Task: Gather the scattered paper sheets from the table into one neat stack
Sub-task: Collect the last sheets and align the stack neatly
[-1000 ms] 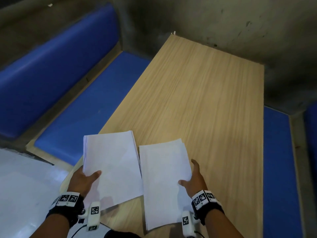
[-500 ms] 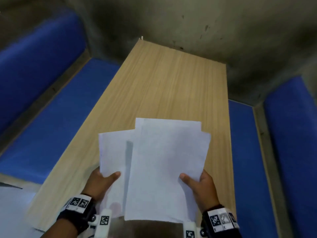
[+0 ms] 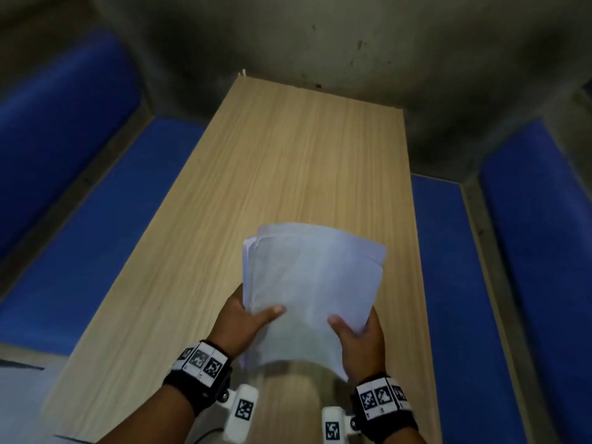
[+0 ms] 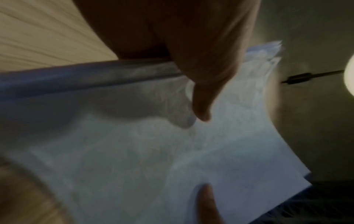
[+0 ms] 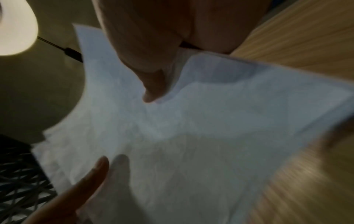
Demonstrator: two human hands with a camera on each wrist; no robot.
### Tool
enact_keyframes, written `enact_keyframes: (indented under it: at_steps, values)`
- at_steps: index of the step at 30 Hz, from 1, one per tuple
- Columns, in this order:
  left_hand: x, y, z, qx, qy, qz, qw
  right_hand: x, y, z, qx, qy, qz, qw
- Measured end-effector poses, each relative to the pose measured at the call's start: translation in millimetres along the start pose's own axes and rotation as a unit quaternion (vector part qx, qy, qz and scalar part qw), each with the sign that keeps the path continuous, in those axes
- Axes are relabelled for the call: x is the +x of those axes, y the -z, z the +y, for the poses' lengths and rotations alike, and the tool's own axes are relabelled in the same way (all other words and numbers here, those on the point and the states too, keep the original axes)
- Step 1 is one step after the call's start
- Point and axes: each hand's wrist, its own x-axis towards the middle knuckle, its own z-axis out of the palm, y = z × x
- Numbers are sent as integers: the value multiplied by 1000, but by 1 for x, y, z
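Left hand point(image 3: 245, 318) and right hand point(image 3: 358, 339) pinch white paper sheets point(image 3: 312, 283) (far edges seemingly uneven) above the table point(image 3: 288, 161).

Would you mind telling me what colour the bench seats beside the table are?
Deep blue: the bench seats flank the wooden table, clearest in the head view.

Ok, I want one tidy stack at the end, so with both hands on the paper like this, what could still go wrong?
The paper stack is not squared: its far corners are fanned out, so it may be set down uneven unless tapped straight.

The left hand and right hand pinch only the near edge, thumbs on top; the unsupported far end could sag, or sheets could slip out.

The sheets bend near the right thumb, so a tight pinch might crease them.
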Motion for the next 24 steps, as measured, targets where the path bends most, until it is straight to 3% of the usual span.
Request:
enact_keyframes:
  at_steps: [3,7,13,17,24]
  values:
    - [6,-4,11,24,-47,41,998,1,1,-5,3,41,15,999]
    - [9,1,16,50,-125,39,990,0,5,-10,49,43,20,998]
    - [-5,-8,34,-66,-235,83,966,0,6,-29,152,124,44,980]
    - [-10,-29,49,-89,-196,157,964,-1,-6,-43,164,104,127,973]
    - [-4,-33,54,-62,-185,174,965,-2,-9,-51,119,109,198,967]
